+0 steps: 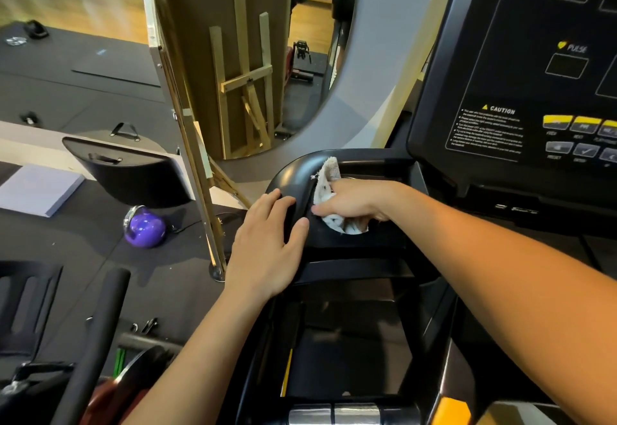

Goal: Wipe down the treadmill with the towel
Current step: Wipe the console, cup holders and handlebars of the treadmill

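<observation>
Covering much of towel [329,174], right hand [354,199]

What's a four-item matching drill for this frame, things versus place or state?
Things:
1. crumpled white towel
2. left hand
3. glossy purple kettlebell
4. yellow heart PULSE label

Places or states:
A. on the dark floor mat
B. printed on the black treadmill console
C. rests on the console's rounded black left rim
D. gripped by the right hand

Pairs: 1-D, 2-C, 3-A, 4-B
</observation>
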`<act>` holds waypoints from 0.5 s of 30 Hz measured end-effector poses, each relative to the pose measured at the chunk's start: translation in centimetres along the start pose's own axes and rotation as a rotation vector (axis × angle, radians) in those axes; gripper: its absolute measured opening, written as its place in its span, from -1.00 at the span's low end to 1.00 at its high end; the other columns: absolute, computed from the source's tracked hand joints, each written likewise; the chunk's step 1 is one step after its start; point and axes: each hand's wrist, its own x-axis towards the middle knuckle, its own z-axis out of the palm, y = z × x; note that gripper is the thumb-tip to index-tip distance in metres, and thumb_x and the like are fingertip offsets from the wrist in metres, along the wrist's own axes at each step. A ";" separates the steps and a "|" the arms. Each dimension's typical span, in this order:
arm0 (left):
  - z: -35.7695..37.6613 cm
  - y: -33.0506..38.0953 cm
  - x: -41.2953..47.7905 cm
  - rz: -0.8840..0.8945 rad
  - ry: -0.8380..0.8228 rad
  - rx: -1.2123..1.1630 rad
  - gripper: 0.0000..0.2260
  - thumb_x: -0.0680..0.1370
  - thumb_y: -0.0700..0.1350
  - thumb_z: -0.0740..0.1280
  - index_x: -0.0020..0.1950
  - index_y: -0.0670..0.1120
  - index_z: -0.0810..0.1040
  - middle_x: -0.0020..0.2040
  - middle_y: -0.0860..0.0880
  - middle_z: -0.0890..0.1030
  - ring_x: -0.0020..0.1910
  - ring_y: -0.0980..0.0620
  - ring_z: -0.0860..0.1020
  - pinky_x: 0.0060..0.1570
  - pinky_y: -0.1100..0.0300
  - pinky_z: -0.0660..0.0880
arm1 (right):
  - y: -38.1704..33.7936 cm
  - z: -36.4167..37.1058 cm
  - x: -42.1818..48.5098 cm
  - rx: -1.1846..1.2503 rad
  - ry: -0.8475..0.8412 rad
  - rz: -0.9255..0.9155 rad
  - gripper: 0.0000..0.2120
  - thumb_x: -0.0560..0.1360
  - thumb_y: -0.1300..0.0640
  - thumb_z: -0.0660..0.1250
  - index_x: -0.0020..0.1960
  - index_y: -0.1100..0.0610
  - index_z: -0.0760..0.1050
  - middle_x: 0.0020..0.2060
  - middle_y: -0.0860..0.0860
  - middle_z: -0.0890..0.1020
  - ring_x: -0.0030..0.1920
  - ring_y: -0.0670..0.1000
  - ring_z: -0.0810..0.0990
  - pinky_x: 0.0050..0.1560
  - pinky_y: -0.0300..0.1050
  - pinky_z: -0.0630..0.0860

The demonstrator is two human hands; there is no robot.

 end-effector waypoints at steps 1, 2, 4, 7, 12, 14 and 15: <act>0.0 0.0 0.0 -0.001 0.001 -0.007 -0.58 0.64 0.13 0.14 0.48 0.07 0.35 0.54 0.09 0.25 0.54 0.11 0.13 0.48 -0.03 0.20 | -0.1 0.1 -0.2 -0.090 -0.009 -0.014 -0.84 0.40 0.06 0.30 -0.17 0.17 0.44 -0.29 0.17 0.57 -0.28 0.12 0.55 -0.28 -0.11 0.51; 0.0 0.0 -0.1 0.002 0.001 -0.012 -0.58 0.65 0.13 0.13 0.48 0.06 0.35 0.54 0.08 0.25 0.54 0.11 0.13 0.48 -0.03 0.20 | 0.0 0.2 -0.4 -0.127 -0.008 0.016 -0.92 0.42 0.21 0.25 -0.22 0.22 0.41 -0.32 0.16 0.55 -0.27 0.12 0.53 -0.25 -0.11 0.49; 0.1 0.0 -0.1 0.004 -0.003 -0.022 -0.59 0.65 0.12 0.12 0.48 0.05 0.36 0.55 0.07 0.26 0.54 0.11 0.13 0.49 -0.05 0.18 | -0.2 0.9 -0.7 -0.234 -0.008 0.049 -0.92 0.47 0.33 0.20 -0.08 0.35 0.36 -0.26 0.17 0.56 -0.18 0.16 0.54 -0.08 -0.05 0.51; 0.0 -0.1 -0.2 -0.007 -0.011 -0.043 -0.59 0.67 0.11 0.09 0.50 0.05 0.35 0.56 0.08 0.25 0.55 0.11 0.11 0.50 -0.07 0.16 | -0.8 0.9 -1.2 -0.459 -0.040 0.040 -0.66 0.54 0.26 0.12 0.28 0.32 0.38 0.09 0.20 0.57 0.15 0.20 0.53 0.10 -0.09 0.39; -0.2 -0.5 -0.3 -0.012 -0.038 -0.069 -0.59 0.67 0.10 0.08 0.52 0.07 0.32 0.57 0.12 0.21 0.56 0.15 0.07 0.52 -0.06 0.12 | -1.9 1.0 -2.1 -0.852 -0.014 -0.073 -0.53 0.54 0.25 0.28 0.43 0.23 0.31 0.28 0.12 0.50 0.24 0.15 0.50 0.09 -0.05 0.44; -0.2 -0.6 -0.2 -0.008 -0.036 -0.077 -0.59 0.67 0.11 0.08 0.51 0.07 0.33 0.57 0.11 0.21 0.56 0.15 0.07 0.53 -0.02 0.10 | -1.7 0.5 -1.9 -0.907 -0.022 -0.128 -0.67 0.51 0.26 0.28 0.27 0.17 0.45 0.15 0.10 0.55 0.15 0.16 0.54 0.00 -0.05 0.46; -0.2 -0.6 -0.1 -0.003 -0.026 -0.085 -0.59 0.67 0.10 0.08 0.51 0.06 0.35 0.57 0.11 0.23 0.56 0.15 0.08 0.53 0.02 0.09 | -1.7 -0.2 -2.3 -0.899 -0.033 -0.126 -0.74 0.47 0.27 0.29 0.15 0.12 0.51 0.06 0.08 0.58 0.09 0.15 0.56 -0.01 -0.06 0.51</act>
